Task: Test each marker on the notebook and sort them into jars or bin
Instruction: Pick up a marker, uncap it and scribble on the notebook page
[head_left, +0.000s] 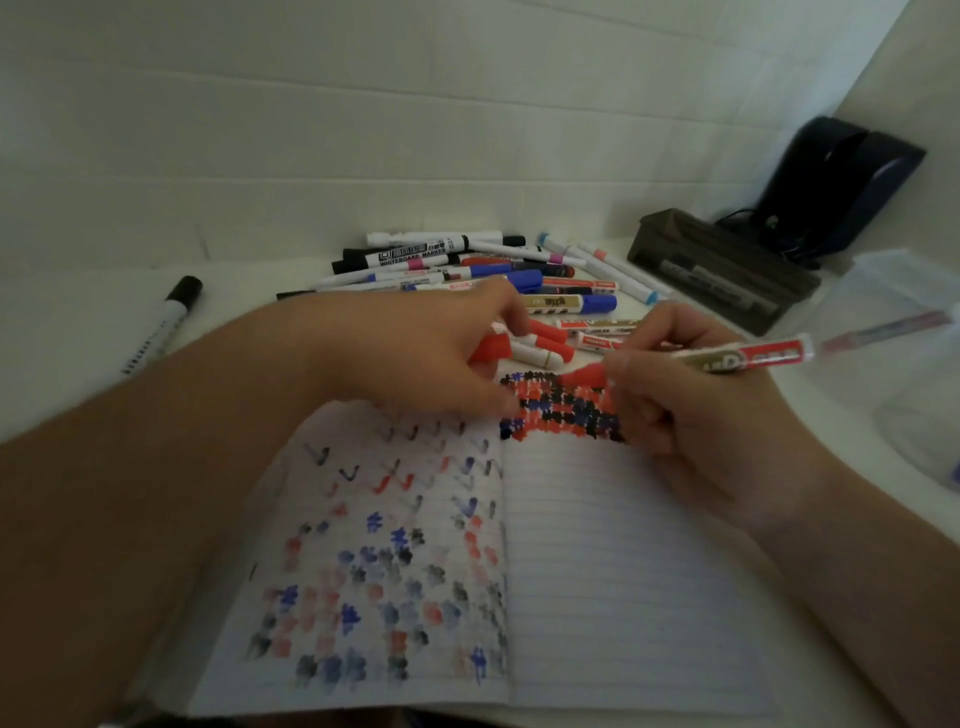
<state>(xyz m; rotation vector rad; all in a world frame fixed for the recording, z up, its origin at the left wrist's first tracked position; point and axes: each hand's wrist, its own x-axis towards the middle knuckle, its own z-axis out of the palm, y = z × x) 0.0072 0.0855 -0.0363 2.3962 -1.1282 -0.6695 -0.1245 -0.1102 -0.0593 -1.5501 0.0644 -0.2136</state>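
Note:
An open lined notebook (597, 571) lies before me, its left page full of red, blue and black test marks. My right hand (691, 410) grips an uncapped red marker (737, 356), tip down at the top of the right page among dense red and black marks. My left hand (431, 353) rests on the notebook's top edge and holds a red cap (491, 348). Behind the hands lies a pile of markers (467, 265) with black, blue and red caps.
A single black-capped marker (166, 317) lies apart at the left. A dark wooden box (722, 265) and a dark pouch (841, 182) stand at the back right. A clear container (909, 332) holding a marker stands at the right edge. White wall behind.

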